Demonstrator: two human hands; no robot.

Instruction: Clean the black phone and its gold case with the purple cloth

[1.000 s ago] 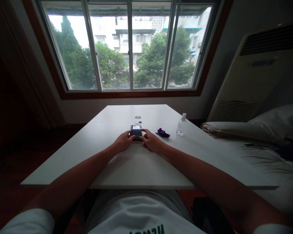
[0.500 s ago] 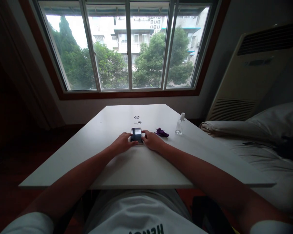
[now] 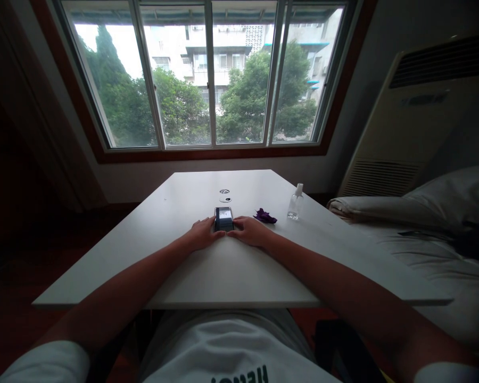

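A smartphone (image 3: 224, 219) lies screen up at the middle of the white table (image 3: 223, 276), window light reflecting off its glass. Along its left side rest the fingers of my left hand (image 3: 205, 233), with the thumb at the near left corner. My right hand (image 3: 249, 231) grips the opposite side, its thumb at the near right corner. To the right of that hand is a crumpled purple cloth (image 3: 265, 216). Farther right a clear bottle (image 3: 295, 202) with a white cap stands upright, some clear liquid inside.
Beyond the phone are two small round pieces, one ring-like (image 3: 224, 191) and one pale with a dark spot (image 3: 225, 199). A bed with pale covers (image 3: 403, 229) borders the table's right side. A standing air conditioner (image 3: 407, 122) and a window (image 3: 211, 80) are behind.
My thumbs have slid off the phone's sides and screen down to its near corners. More of the screen shows, with a brighter reflection. The cloth and bottle have stayed put.
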